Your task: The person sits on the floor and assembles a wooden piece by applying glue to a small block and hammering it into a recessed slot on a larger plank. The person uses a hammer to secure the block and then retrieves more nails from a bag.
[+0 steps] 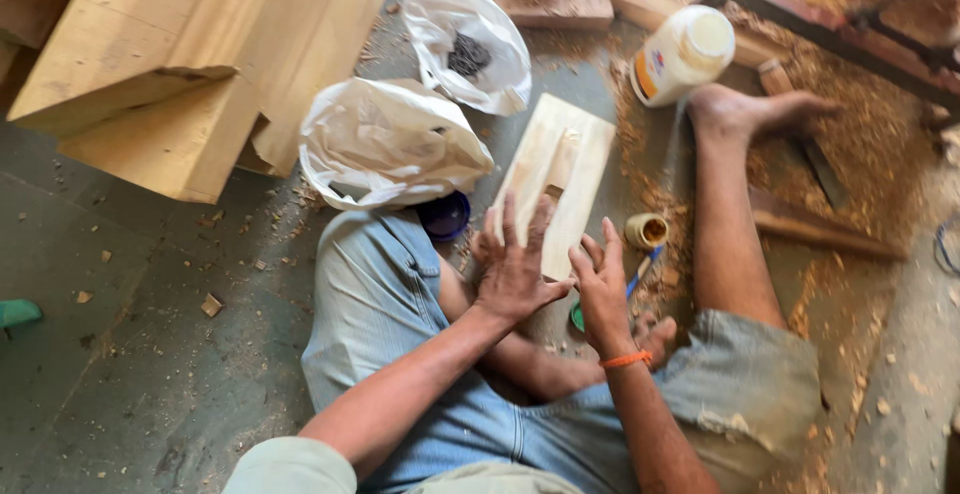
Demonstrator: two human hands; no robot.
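Bags: a white plastic bag (470, 39) holds dark small pieces; a second crumpled white plastic bag (385, 144) lies beside it, contents hidden.
Bottle: white plastic glue bottle (680, 54) lies near the bare foot (750, 111).
Surroundings: sawdust, pale timber beams (190, 64).
Board: flat pale wooden board (555, 179) on the floor, long axis pointing away, tilted right.
Hands: left hand (515, 269) and right hand (603, 289), each grip wide, fingers spread, holding nothing, over the board's near end.

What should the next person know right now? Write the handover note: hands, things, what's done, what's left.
Left hand: open, fingers spread, holding nothing, just above the pale wooden board.
Right hand: open, empty, beside the left.
Things: board flat on the floor between the legs; small yellow cup and blue-handled tool to its right; glue bottle by the foot; two white plastic bags to the left.
Done or left: cannot tell.
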